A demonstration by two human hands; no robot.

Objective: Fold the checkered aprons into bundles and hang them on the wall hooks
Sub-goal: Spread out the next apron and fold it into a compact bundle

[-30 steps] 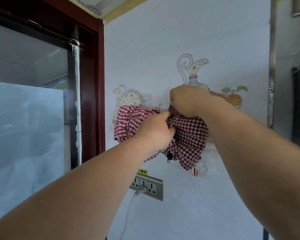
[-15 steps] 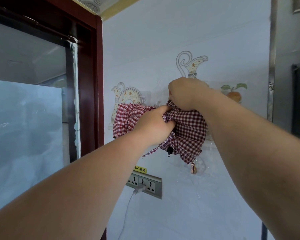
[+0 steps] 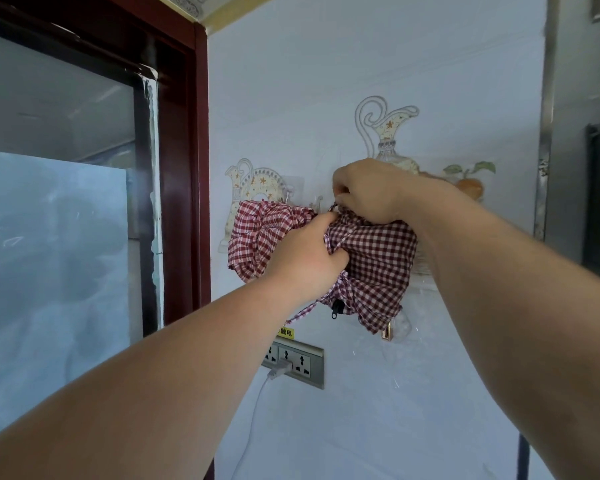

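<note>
Two red-and-white checkered apron bundles are up against the pale wall. The left bundle point(image 3: 260, 233) hangs from a clear wall hook point(image 3: 288, 194). My left hand point(image 3: 305, 258) grips the darker right bundle point(image 3: 378, 268) at its left side. My right hand point(image 3: 368, 192) pinches the top of that bundle, near a second clear hook point(image 3: 317, 204) between the two bundles. A thin checkered strap and a black zipper pull point(image 3: 336, 308) dangle below it. Whether the right bundle hangs on a hook is hidden by my hands.
A grey socket strip point(image 3: 297, 362) with a white plug and cable sits on the wall below the bundles. A small brass hook point(image 3: 387, 332) is under the right bundle. A dark red door frame point(image 3: 184, 168) with glass stands at the left.
My right hand has shifted slightly at the top of the right bundle, its fingers now pinching the fabric near the hook. My left hand keeps its grip.
</note>
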